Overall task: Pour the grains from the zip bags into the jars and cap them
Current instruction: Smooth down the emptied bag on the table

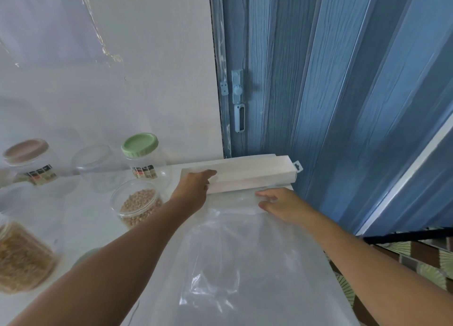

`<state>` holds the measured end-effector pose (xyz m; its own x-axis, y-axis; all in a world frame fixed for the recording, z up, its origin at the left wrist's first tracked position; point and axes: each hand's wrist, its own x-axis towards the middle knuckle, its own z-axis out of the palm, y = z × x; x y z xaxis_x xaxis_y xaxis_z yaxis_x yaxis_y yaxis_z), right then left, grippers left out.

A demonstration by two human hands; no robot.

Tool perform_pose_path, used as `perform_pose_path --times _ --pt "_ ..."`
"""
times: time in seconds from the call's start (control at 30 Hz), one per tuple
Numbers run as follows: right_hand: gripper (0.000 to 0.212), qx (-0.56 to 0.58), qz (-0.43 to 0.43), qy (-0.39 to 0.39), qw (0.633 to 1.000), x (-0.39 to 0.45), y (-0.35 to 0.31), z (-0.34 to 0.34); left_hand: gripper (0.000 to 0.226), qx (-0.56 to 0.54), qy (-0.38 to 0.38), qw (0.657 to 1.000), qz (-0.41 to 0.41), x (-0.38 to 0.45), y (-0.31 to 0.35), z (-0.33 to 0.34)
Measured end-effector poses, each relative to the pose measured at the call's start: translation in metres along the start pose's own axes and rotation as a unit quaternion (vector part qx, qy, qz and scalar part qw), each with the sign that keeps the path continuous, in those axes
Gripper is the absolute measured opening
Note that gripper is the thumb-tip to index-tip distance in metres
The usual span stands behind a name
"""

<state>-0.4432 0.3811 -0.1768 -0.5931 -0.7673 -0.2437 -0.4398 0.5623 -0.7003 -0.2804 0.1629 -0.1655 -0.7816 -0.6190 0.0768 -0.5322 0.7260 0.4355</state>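
A large, clear, empty plastic zip bag (235, 264) lies flat on the white tabletop (81, 218), nearest the viewer, its far edge running up to a long white rectangular box (247, 176) at twelve o'clock. A clear container of golden-brown grain (23, 257), blurred, stands at nine o'clock of the bag, by the table's left edge. The right hand (282, 207) rests on the bag's far right corner, fingers stretched out and pressing the plastic flat, not curled round it. The left hand (196, 188) sits at eleven o'clock of the bag, on the near left end of the white box; its fingers lie over the box's top, and whether they clasp it or only rest there cannot be told. An open, lidless clear jar of pale round beans (138, 203) stands just beside the left wrist, at nine o'clock of it. Beyond that, toward the white wall (122, 80), stand in a row a clear jar with a pale green screw lid (141, 151), an uncapped clear jar (94, 164) that looks empty, and a clear jar with a dusty pink lid (27, 159), running from right to left. A blue folding door (331, 80) with a pale blue latch (238, 98) fills the far right. Patterned floor tiles (431, 264) show at four o'clock.
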Motion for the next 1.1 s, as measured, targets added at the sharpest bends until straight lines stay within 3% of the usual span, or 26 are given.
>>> perform_pose_path --times 0.2,0.3,0.4,0.47,0.57,0.67,1.1 --pt "0.074 -0.215 0.049 0.037 0.975 -0.032 -0.029 -0.018 0.052 0.012 -0.028 1.000 -0.010 -0.004 -0.004 0.009" --pt "0.071 -0.185 -0.039 0.033 0.981 -0.064 -0.054 -0.014 0.064 0.034 -0.040 0.998 0.030 -0.015 0.007 -0.001" --pt "0.072 -0.158 -0.075 -0.037 0.984 -0.092 -0.052 0.007 0.074 -0.079 -0.006 0.996 0.042 -0.060 0.021 -0.017" --pt "0.081 -0.165 -0.063 -0.078 0.981 -0.100 -0.040 0.020 0.078 -0.118 -0.043 0.990 0.060 -0.103 0.024 -0.022" --pt "0.093 -0.224 -0.063 -0.107 0.967 -0.103 -0.017 0.039 0.086 -0.013 -0.163 0.980 0.111 -0.149 0.010 -0.008" --pt "0.095 -0.284 -0.079 -0.116 0.949 -0.105 0.003 0.054 0.092 0.077 -0.208 0.965 0.137 -0.159 -0.009 0.014" --pt "0.098 -0.319 -0.108 -0.049 0.940 -0.102 0.029 0.080 0.114 0.174 -0.201 0.954 0.140 -0.165 -0.020 0.040"
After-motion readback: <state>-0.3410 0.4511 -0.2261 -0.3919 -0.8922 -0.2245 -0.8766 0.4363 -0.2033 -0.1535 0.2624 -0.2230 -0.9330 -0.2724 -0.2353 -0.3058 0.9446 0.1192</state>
